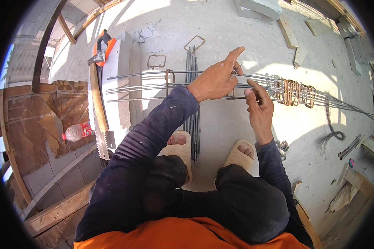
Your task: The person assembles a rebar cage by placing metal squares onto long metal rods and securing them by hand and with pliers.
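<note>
Several long steel rods (145, 86) run left to right in front of me, across a bundle of rods (192, 124) lying lengthwise between my feet. Over them, my left hand (215, 79) points its index finger to the far right, its other fingers partly bent beside the rods. My right hand (261, 111) is at the near side of the rods, fingers loosely curved and thumb apart. I see nothing held in either hand. One rusty stirrup (168, 85) rings the rods left of my hands; another is partly hidden under my left hand. Several stirrups (293, 92) are bunched at the right.
Loose stirrups (157, 61) lie on the concrete beyond the rods. At the left, an orange-handled saw (108, 52) and a wooden-handled hatchet (97, 97) rest on a pale block (124, 74). A bottle (78, 131) lies further left, dark tie wire (331, 135) at the right.
</note>
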{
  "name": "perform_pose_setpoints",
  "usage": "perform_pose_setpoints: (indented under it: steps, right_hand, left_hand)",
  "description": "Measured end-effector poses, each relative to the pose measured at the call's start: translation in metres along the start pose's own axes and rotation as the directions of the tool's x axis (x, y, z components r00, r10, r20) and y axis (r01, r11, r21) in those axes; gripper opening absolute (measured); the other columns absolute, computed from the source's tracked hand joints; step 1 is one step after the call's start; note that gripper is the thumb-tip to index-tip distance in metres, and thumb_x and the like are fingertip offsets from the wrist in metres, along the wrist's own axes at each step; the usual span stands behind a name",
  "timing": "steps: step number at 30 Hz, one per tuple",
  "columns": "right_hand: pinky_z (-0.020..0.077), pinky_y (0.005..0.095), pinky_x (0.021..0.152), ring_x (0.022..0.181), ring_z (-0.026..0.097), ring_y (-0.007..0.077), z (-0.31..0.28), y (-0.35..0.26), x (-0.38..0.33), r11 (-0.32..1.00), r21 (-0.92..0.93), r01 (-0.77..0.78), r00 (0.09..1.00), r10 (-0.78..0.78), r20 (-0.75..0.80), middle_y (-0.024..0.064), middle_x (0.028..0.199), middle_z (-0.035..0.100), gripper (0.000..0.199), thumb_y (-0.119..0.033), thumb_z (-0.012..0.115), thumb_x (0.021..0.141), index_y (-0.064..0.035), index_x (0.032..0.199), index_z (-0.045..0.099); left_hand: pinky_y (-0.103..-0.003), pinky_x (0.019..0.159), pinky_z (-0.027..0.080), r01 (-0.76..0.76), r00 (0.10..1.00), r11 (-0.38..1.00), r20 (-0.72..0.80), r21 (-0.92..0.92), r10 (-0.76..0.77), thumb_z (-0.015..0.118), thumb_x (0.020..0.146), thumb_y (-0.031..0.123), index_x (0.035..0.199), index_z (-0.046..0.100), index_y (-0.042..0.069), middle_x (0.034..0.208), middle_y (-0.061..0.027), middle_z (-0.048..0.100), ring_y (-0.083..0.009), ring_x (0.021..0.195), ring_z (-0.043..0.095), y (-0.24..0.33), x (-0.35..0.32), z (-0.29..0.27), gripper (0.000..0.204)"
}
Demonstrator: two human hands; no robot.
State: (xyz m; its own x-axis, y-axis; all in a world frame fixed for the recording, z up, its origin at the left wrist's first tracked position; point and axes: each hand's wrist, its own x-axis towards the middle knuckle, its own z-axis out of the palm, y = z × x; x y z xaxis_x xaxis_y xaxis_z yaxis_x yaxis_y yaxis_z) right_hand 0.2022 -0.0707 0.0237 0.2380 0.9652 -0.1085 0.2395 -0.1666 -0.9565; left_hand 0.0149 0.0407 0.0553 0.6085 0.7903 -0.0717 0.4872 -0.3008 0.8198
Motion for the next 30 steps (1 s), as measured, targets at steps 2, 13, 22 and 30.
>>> perform_pose_setpoints:
  steps: [2, 13, 22, 30]
  right_hand:
    - [0.0534, 0.0316, 0.083, 0.093, 0.066, 0.0139, -0.003, -0.013, 0.008, 0.998, 0.035, 0.054, 0.997, -0.055, 0.053, 0.0076, 0.105, 0.073, 0.039, -0.029, 0.075, 0.103, -0.0084, 0.137, 0.074]
    - [0.0527, 0.0235, 0.063, 0.079, 0.063, 0.0078, -0.001, -0.052, 0.033, 0.902, 0.395, 0.173, 0.984, -0.137, -0.118, 0.0028, 0.097, 0.073, 0.026, -0.029, 0.072, 0.107, -0.003, 0.11, 0.073]
    - [0.0545, 0.0317, 0.089, 0.094, 0.067, 0.0145, 0.004, -0.043, 0.025, 0.853, 0.51, 0.108, 0.986, -0.026, -0.166, 0.0059, 0.109, 0.072, 0.02, -0.027, 0.064, 0.112, -0.0071, 0.115, 0.065]
    - [0.057, 0.0337, 0.075, 0.07, 0.061, 0.0135, -0.011, -0.039, 0.019, 0.577, 0.816, -0.035, 0.992, 0.117, -0.04, 0.0005, 0.078, 0.06, 0.021, -0.029, 0.055, 0.116, -0.0088, 0.112, 0.06]
  left_hand:
    - [-0.051, 0.11, 0.051, 0.001, 0.99, 1.0, 0.138, -0.006, 0.0, 0.06, 0.098, 0.008, 0.174, 0.008, 0.012, 0.133, -0.0258, 0.07, -0.0452, 0.123, 0.068, 0.012, -0.001, -0.01, 0.092]
    - [-0.03, 0.081, 0.059, 0.016, 0.999, 0.942, 0.052, -0.336, 0.001, 0.07, 0.104, 0.023, 0.132, 0.072, 0.003, 0.104, -0.0104, 0.08, -0.0141, 0.089, 0.072, 0.042, 0.012, -0.034, 0.035]
    - [-0.035, 0.072, 0.051, 0.12, 0.913, 0.988, 0.38, 0.102, -0.15, 0.077, 0.088, 0.024, 0.092, 0.076, -0.001, 0.077, -0.0078, 0.071, -0.0171, 0.073, 0.063, 0.058, 0.009, -0.026, 0.025]
    - [-0.033, 0.077, 0.053, 0.179, 0.946, 0.983, 0.283, -0.042, -0.16, 0.082, 0.091, 0.034, 0.107, 0.083, 0.002, 0.083, -0.007, 0.076, -0.0165, 0.081, 0.068, 0.058, 0.007, -0.03, 0.035]
